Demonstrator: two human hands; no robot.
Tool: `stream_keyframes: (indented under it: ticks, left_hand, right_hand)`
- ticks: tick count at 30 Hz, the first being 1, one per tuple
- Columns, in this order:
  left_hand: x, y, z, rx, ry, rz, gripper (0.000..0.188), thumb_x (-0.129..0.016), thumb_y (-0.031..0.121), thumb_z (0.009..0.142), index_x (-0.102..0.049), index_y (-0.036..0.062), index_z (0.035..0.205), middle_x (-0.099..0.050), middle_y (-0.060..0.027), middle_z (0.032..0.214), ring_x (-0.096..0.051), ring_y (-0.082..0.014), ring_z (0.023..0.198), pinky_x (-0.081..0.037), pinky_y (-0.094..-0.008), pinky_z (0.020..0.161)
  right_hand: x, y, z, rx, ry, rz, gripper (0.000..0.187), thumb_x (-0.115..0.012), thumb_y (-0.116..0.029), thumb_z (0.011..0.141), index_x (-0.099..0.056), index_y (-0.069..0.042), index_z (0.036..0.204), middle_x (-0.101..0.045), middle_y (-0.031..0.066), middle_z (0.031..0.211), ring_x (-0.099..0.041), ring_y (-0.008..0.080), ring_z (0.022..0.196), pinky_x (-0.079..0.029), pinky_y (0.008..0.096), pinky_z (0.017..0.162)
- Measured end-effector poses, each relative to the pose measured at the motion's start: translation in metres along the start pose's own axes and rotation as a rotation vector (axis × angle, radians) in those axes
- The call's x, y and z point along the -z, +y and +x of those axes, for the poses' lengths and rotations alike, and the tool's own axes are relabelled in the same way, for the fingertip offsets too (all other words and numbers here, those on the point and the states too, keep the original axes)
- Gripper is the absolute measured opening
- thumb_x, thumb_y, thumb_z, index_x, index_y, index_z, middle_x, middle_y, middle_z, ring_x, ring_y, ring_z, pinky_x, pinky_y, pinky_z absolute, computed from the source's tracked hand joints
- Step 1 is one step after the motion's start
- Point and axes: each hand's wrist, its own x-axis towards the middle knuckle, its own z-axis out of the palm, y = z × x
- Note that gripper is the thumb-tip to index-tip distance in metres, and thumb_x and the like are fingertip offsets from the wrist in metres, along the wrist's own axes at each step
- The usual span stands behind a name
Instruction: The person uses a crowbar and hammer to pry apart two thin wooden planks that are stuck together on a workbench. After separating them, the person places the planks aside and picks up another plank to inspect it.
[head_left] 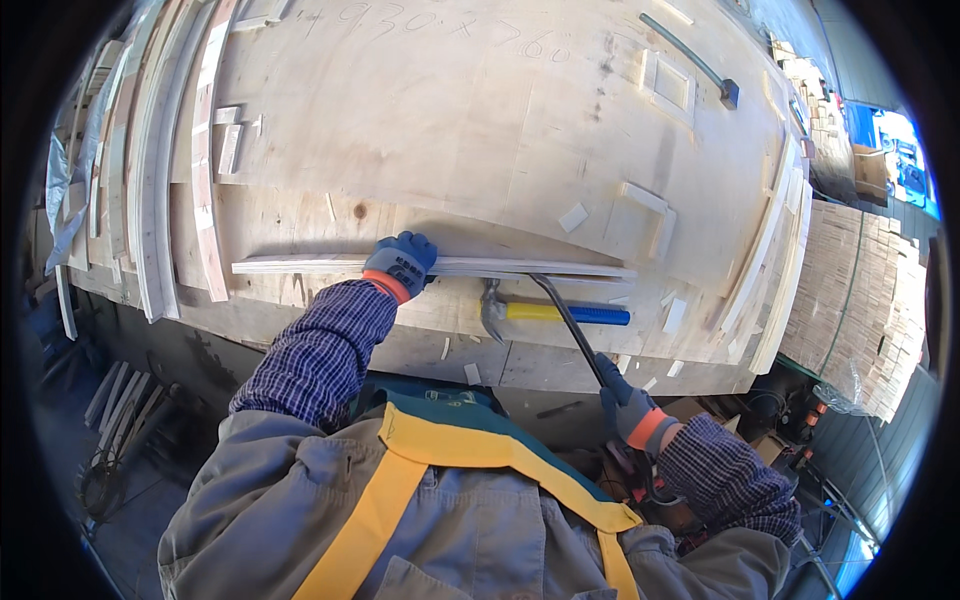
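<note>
At ten o'clock lie long boards (150, 170). Nearer centre, the left hand (402, 263) curls its fingers over thin wooden strips (490, 267) stretching from nine to three. A claw hammer (560, 313) rests close in at three. At four, the right hand (625, 402) has its fingers wrapped around a dark bar (574, 328), its tip at the strips' near edge. Stacked timber (850, 300) stands far out at three.

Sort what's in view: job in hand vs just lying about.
In the job:
long pale wooden strips, in the blue-gloved left grip
dark curved metal bar, in the blue-gloved right grip

Apparently lying about:
yellow-and-blue-handled claw hammer, unheld
pale rectangular wood chip
strapped pale wood stack
</note>
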Motion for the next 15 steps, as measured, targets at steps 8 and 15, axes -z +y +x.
stream_keyframes:
  ticks: [8,15]
  left_hand:
    - [-0.009,-0.004,0.003,-0.049,-0.012,-0.045,0.034,-0.063,0.033,0.080,-0.058,0.0130,0.107,-0.056,-0.0032,0.105,-0.055,-0.0213,0.098,-0.047,-0.0407,0.075]
    - [-0.013,-0.007,0.005,-0.092,0.015,-0.067,0.029,-0.066,0.031,0.076,-0.060,0.0127,0.099,-0.054,-0.0022,0.098,-0.055,-0.0209,0.091,-0.048,-0.0373,0.069]
  right_hand:
    - [0.059,-0.047,0.025,-0.351,-0.294,-0.002,0.055,-0.044,-0.018,0.094,-0.026,-0.026,0.145,-0.058,0.0168,0.068,-0.056,0.0277,0.057,-0.047,0.0396,0.056]
    - [0.051,-0.043,0.042,-0.243,-0.327,-0.024,0.056,-0.047,-0.015,0.092,-0.027,-0.019,0.144,-0.060,0.0157,0.072,-0.058,0.0273,0.062,-0.047,0.0391,0.060]
